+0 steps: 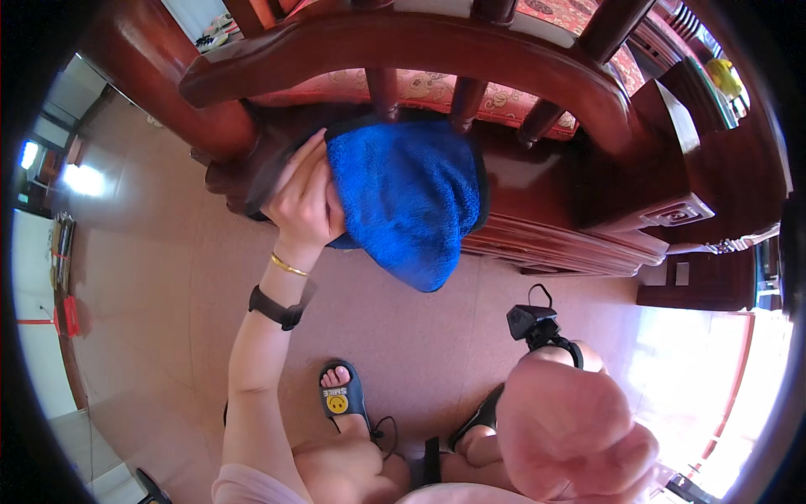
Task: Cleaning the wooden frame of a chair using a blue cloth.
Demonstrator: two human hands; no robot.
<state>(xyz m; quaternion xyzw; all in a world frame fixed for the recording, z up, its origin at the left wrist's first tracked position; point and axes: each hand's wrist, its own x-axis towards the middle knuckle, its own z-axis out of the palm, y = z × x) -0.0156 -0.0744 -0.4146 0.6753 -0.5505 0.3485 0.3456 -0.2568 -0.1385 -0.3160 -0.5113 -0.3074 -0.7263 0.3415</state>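
My left hand (306,201) grips the left side of a blue plush cloth (409,189) with dark edging. Part of the fingers is hidden behind its fold. The cloth lies against the lower rail of a dark red wooden settee (403,38), below the turned spindles, and one corner hangs down towards the floor. My right hand (567,428) is raised close to the camera at the lower right, apart from the cloth. Its fingers look curled, but I cannot see whether anything is in them. A small black camera (532,321) is strapped at that wrist.
A patterned red cushion (415,88) lies behind the spindles. To the right stands a dark wooden cabinet (699,277). My feet, in dark slide sandals (343,394), are on the brownish floor (403,327). A stack of flat items (62,252) and a red bag (69,316) are at the left wall.
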